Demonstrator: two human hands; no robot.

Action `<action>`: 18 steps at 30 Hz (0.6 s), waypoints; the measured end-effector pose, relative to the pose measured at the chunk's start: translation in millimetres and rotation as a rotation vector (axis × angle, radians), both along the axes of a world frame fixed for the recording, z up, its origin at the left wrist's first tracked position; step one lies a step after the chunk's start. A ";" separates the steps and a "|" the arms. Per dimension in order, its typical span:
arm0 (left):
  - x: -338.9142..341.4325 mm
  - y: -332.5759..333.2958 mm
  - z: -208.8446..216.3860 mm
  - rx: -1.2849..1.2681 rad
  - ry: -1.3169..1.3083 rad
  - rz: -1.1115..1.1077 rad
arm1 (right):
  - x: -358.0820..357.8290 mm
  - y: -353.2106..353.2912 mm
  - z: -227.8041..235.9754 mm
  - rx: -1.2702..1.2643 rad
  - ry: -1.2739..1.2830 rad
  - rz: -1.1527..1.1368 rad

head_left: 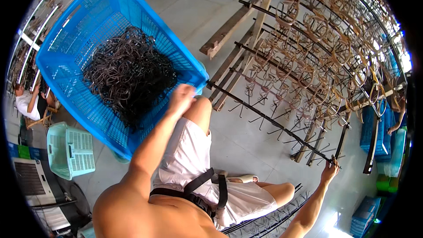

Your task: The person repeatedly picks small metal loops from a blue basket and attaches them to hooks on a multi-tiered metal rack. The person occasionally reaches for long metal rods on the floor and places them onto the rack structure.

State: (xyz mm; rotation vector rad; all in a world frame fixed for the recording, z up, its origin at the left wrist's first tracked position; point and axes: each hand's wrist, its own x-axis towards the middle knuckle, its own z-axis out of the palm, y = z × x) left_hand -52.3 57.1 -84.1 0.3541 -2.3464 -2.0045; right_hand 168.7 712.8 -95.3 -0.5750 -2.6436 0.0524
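A long black rod (269,118) with rows of thin bent hooks slants across in front of me. Its far end meets the corner of a large blue plastic basket (165,15). My right hand (330,169) grips the rod's near right end. My left hand (181,99) is closed, beside the basket's rim and above my knee; it is slightly blurred, and whatever its fingers hold is hidden. Inside the basket lies a tangled heap of thin, dark, shiny curved pieces (128,72). The hooks on the rod look bare along most of its length.
Wooden racks (231,31) at the right carry more rods, hung with brown looped pieces (317,26). A pale green basket (70,150) stands at left, near a seated person (31,103). Blue crates (374,128) are at far right, beside another person's arm (398,117). More hooked rods (269,218) lie behind my legs.
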 end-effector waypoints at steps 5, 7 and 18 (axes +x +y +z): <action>-8.8 -114.7 -43.2 -0.800 -0.256 0.077 | 29.3 19.0 -5.5 -0.023 0.016 -0.048; -0.5 -160.6 -86.5 -1.070 -0.420 -0.153 | 20.8 3.9 6.6 -0.050 -0.062 -0.053; 19.0 -256.3 -179.9 -0.668 -0.497 -0.179 | 26.3 -77.2 -8.9 -0.404 0.349 -0.643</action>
